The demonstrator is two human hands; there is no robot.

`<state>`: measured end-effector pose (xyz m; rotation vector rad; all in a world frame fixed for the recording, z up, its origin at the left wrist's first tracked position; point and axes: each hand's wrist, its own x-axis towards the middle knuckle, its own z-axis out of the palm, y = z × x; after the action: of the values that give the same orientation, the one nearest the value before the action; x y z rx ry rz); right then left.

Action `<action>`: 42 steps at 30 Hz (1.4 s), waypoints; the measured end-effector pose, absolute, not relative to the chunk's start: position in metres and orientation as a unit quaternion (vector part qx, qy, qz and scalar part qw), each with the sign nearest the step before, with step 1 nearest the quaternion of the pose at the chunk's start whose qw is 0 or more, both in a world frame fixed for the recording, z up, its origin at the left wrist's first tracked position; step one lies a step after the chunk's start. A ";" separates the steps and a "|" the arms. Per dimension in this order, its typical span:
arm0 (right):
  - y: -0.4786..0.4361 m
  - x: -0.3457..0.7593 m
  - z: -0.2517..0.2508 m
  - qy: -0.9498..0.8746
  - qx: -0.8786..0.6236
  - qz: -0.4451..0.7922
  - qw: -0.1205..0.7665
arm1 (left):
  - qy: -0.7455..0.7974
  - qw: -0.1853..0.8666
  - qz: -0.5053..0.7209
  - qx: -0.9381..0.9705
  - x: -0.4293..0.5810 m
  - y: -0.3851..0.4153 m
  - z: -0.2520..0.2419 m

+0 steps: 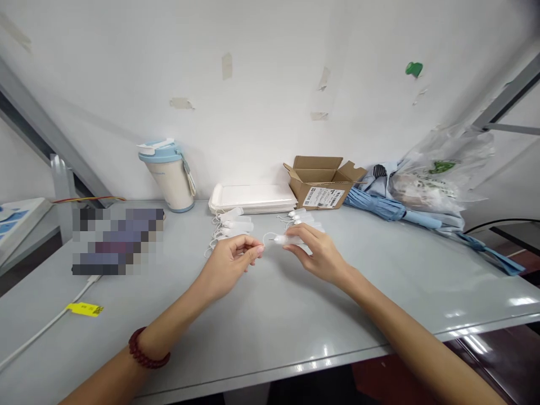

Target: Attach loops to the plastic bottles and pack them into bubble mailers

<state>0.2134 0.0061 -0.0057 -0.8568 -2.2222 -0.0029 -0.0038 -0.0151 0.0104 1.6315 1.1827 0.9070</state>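
Right hand [318, 256] closed around small translucent white plastic tube [287, 240], thin white loop [267, 237] at its 9 o'clock end pinched between thumb and forefinger of left hand [232, 260], both held over grey table [270, 320], matching tubes [233, 224] piled at 12 o'clock, stacked white trays [253, 197] beyond.

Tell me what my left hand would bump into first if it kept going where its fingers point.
Likely the small white piece that the right hand holds; depth looks about equal.
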 end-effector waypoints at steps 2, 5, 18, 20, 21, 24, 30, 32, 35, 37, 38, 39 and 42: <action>0.005 0.212 -0.005 -0.871 -0.318 0.002 0.375 | 0.484 0.444 0.373 0.655 -0.005 -0.014 0.012; 0.004 0.210 -0.006 -0.874 -0.302 -0.003 0.382 | 0.478 0.439 0.369 0.665 -0.006 -0.013 0.013; 0.003 0.211 -0.007 -0.880 -0.302 -0.002 0.368 | 0.461 0.445 0.366 0.675 -0.004 -0.015 0.012; 0.004 0.211 -0.007 -0.881 -0.298 -0.008 0.368 | 0.460 0.439 0.364 0.681 -0.005 -0.015 0.011; 0.004 0.211 -0.007 -0.881 -0.296 -0.014 0.368 | 0.461 0.434 0.363 0.683 -0.005 -0.015 0.011; 0.002 0.210 -0.008 -0.884 -0.296 -0.046 0.358 | 0.467 0.415 0.367 0.689 -0.005 -0.015 0.010; -0.002 0.206 -0.007 -0.891 -0.297 -0.118 0.321 | 0.486 0.375 0.363 0.701 -0.001 -0.018 0.007; -0.004 0.204 -0.008 -0.889 -0.295 -0.127 0.326 | 0.484 0.375 0.369 0.699 0.000 -0.020 0.007; -0.006 0.201 -0.011 -0.880 -0.285 -0.121 0.359 | 0.479 0.381 0.375 0.697 0.002 -0.023 0.008; -0.008 0.200 -0.014 -0.875 -0.284 -0.123 0.372 | 0.483 0.376 0.370 0.699 0.002 -0.024 0.008; -0.008 0.199 -0.015 -0.874 -0.286 -0.126 0.373 | 0.488 0.370 0.366 0.701 0.003 -0.025 0.008; -0.009 0.199 -0.016 -0.873 -0.288 -0.128 0.373 | 0.493 0.364 0.364 0.701 0.003 -0.025 0.008; -0.008 0.198 -0.017 -0.871 -0.288 -0.117 0.380 | 0.500 0.360 0.364 0.698 0.003 -0.025 0.007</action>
<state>0.1981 -0.0078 -0.0171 -0.7359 -2.2256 -0.2984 0.0034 -0.0253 0.0074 1.7996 1.2897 0.9376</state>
